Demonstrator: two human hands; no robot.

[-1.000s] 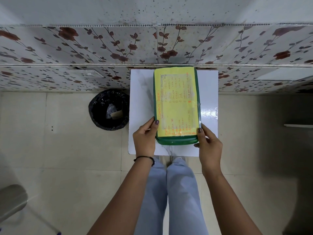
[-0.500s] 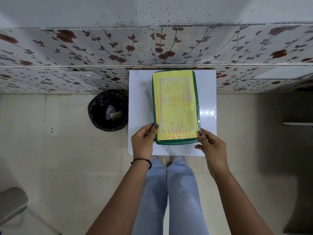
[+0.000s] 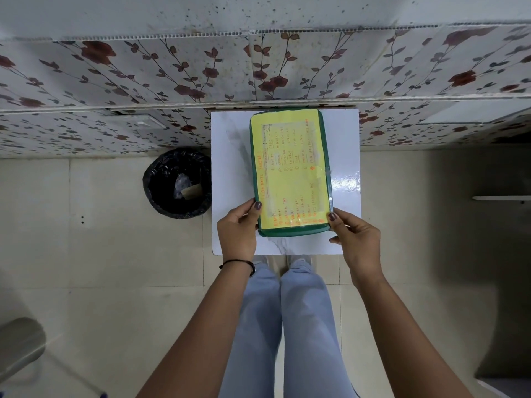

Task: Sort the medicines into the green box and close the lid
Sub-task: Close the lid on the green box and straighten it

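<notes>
The green box lies lengthwise on a small white table. Its lid is down and covered by a yellow handwritten sheet under clear tape. My left hand grips the box's near left corner, thumb on the lid. My right hand holds the near right corner, thumb pressed on the lid edge. No medicines are visible; the inside of the box is hidden.
A black-lined waste bin with scraps stands on the floor left of the table. A floral-patterned wall rises right behind the table. My legs in light jeans are below the table edge. A grey object sits at bottom left.
The box has settled flat on the table and shifted slightly away from me. Both hands stayed on its near corners, the right thumb now on the lid's edge.
</notes>
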